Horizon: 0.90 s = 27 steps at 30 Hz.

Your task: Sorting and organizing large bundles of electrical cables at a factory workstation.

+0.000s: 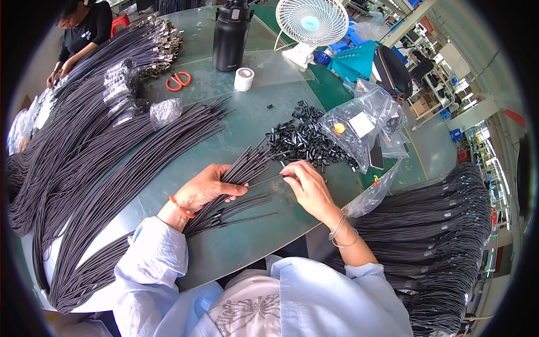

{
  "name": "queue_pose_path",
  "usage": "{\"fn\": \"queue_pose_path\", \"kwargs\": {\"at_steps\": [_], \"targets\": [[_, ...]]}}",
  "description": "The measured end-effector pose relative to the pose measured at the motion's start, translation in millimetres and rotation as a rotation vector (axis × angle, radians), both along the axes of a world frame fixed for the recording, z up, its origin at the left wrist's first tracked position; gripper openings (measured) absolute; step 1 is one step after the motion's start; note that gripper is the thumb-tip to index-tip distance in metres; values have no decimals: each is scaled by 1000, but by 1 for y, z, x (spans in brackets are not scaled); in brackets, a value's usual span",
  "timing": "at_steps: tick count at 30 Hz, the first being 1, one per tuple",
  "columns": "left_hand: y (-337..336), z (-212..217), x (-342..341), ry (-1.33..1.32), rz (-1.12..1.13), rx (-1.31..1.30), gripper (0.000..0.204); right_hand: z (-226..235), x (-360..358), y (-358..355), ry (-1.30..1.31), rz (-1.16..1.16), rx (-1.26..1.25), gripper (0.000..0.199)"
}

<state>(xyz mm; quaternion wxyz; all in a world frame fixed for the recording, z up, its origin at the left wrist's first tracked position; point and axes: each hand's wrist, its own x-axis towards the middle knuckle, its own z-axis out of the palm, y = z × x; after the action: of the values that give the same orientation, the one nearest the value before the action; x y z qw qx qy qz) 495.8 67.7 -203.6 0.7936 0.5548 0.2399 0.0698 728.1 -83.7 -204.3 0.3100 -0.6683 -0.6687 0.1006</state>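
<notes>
My left hand [213, 188] is closed round a bundle of thin black cords [247, 164], their tips fanning out past the thumb toward the pile. One cord [264, 180] stretches apart from the bundle to my right hand [306, 188]. There, thumb and forefinger pinch a small black sleeve [284, 176] at that cord's end; the fingers partly hide it. Several more cords [247, 209] spread below the left hand, some with dark pieces along them. Just beyond both hands lies a heap of small black tubular sleeves [309, 139].
Long cord bundles [112, 163] cover the table's left side; more hang at the right [421, 241]. Farther back are red scissors [178, 81], a tape roll [243, 79], a black bottle [231, 36] and a white fan [311, 25]. Plastic bags [359, 121] lie right. A person [84, 31] works far left.
</notes>
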Motion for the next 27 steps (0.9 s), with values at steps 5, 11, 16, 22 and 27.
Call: {"fn": "queue_pose_path", "kwargs": {"at_steps": [5,11,16,22,27], "targets": [[0,2,-1,3,7,-10,13,6,-7,5,742,-34,-149,14],[0,0,0,6,14,3,14,16,-6,6,354,144,-24,14],[-1,5,-1,-16,1,2,17,10,-72,3,-340,442,145,12],[6,10,1,29,-14,7,21,5,-31,14,-318,-95,208,11],[16,16,10,163,-86,-5,22,-7,-8,22,-258,-139,137,11]]}}
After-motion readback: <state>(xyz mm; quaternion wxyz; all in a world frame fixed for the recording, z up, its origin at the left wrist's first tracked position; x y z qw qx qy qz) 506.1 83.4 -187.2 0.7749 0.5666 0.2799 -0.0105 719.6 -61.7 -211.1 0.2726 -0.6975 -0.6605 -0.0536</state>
